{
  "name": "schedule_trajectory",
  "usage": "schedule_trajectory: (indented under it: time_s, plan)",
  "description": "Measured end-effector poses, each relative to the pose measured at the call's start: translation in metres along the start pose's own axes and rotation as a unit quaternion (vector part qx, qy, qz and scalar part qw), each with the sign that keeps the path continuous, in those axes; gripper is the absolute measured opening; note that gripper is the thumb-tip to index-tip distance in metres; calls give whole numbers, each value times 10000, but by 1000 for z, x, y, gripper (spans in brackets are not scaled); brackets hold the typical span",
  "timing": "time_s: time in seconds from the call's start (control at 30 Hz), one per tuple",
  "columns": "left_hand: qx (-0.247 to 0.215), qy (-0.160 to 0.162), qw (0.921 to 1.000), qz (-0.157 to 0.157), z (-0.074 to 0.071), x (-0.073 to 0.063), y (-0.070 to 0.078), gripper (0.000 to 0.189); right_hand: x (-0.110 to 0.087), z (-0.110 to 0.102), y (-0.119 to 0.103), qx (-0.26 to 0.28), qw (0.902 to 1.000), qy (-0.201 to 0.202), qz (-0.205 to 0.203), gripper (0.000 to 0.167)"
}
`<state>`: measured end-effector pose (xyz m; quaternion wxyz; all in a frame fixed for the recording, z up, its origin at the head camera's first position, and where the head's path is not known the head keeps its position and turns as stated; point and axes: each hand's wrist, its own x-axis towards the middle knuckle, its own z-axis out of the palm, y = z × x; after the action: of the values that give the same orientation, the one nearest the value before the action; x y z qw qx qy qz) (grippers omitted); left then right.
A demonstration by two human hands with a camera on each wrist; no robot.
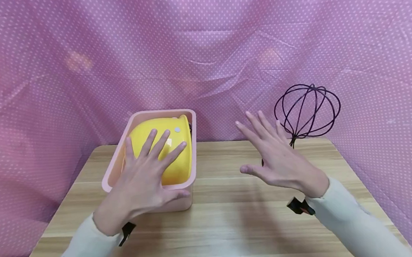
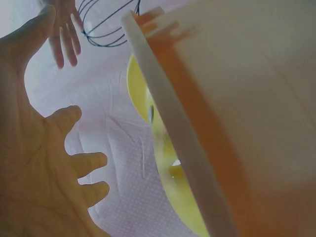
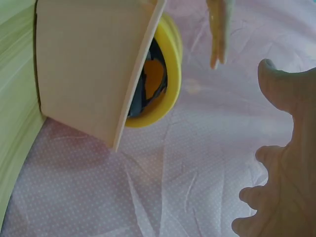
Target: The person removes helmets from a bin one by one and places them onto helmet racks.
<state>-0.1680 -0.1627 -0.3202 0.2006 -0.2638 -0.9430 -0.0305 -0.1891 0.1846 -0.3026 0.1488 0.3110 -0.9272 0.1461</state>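
Observation:
My left hand (image 1: 142, 184) is held over the near part of a pink bin (image 1: 106, 171), palm down and fingers spread. In that bin lies a yellow hard hat (image 1: 183, 159) on its side; its dark inner straps (image 3: 160, 91) show in the right wrist view. My right hand (image 1: 279, 158) hovers above the table on the right, fingers apart, holding nothing. Behind it rises a black wire stand (image 1: 316, 111) with a balloon-shaped cage top, its lower part mostly hidden by the hand. In the left wrist view, the left palm (image 2: 42, 163) appears beside the bin, gripping nothing.
The wood-grain table (image 1: 216, 235) carries the bin on the left and the wire stand at the back right. Pink dotted cloth (image 1: 213, 53) hangs along the back and both sides. A small black device (image 1: 300, 206) sits at the right wrist.

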Motion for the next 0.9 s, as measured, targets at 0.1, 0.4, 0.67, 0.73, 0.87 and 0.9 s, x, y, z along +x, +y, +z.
schedule_trajectory:
  time_s: [0.1,0.4,0.67,0.73,0.87,0.9]
  plan:
    - [-42,122,9999,4,1,0,-6,101,6,1,-1,167,9999,2,38,99]
    - [-126,228,9992,-291,7,-7,-25,105,25,7,-5,975,9950,168,165,98]
    - [-317,141,9972,-660,7,-16,-37,109,43,17,-12,1667,9856,93,254,93]
    - [-423,109,9964,-730,6,-18,-40,111,46,20,-14,1797,9832,44,310,92]
    - [-545,30,9946,-887,5,-23,-46,114,54,28,-18,1975,9796,-12,381,90]
    - [-585,-1,9938,-942,5,-24,-47,114,56,30,-18,2007,9789,-23,378,90]
